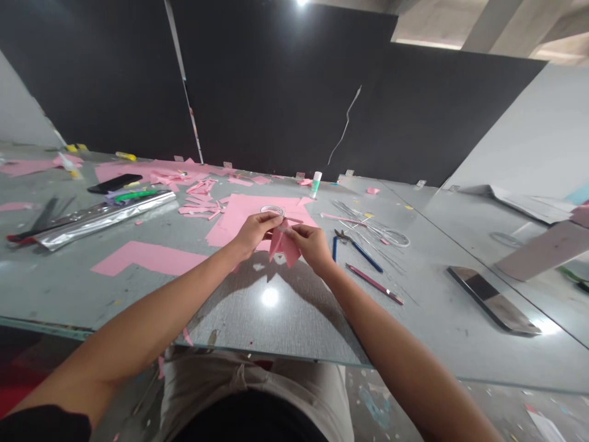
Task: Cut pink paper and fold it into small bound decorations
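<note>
Between my two hands, above the table, is a piece of pink paper (286, 247) with pointed ends hanging down. My left hand (257, 232) pinches its upper left side. On the right side, my right hand (313, 243) grips it with thumb and fingers. A thin rolled pink strip (294, 221) sticks out at the top of the piece. Just behind my hands a clear round ring of tape (272, 210) rests on a large pink sheet (234, 215). The fingertips partly hide how the paper is folded.
Pliers (363, 250), a pink cutter knife (375, 283) and loose wires (372, 227) lie to the right, with a phone (492, 299) beyond. A glue stick (315, 184) stands behind. At left are a foil roll (108, 220), a black phone (115, 183) and pink scraps (200, 205).
</note>
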Available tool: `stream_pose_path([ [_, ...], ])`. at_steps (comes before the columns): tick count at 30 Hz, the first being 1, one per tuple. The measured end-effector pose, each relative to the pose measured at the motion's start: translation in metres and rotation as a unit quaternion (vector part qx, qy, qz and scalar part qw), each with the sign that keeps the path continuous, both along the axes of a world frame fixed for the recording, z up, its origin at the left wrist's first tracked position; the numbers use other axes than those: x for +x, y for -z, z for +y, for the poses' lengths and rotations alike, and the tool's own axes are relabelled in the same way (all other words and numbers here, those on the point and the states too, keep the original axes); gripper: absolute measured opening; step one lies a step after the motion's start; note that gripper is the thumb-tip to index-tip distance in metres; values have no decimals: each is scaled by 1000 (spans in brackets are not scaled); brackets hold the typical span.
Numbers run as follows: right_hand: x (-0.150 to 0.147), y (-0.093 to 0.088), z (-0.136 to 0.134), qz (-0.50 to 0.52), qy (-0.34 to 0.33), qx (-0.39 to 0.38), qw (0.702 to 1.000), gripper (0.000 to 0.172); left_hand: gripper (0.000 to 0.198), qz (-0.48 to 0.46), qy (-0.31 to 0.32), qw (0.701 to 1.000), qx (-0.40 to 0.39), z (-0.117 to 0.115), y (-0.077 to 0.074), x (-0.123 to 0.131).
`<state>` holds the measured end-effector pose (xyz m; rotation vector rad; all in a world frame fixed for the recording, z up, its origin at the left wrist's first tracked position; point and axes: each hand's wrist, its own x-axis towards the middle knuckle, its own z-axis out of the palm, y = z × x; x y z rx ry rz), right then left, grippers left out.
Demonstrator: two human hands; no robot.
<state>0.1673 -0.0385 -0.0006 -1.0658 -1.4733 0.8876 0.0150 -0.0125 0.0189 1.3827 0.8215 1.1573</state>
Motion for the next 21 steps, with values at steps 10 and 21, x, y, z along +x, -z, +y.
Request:
stream_pose_path([
  [10, -4, 3, -5, 14, -19, -46, 999, 31, 35, 45, 0, 999, 3, 8, -1, -9],
  [21, -3, 2, -4, 18, -21, -37, 999, 31, 36, 97, 17, 995, -14, 4, -7, -12],
])
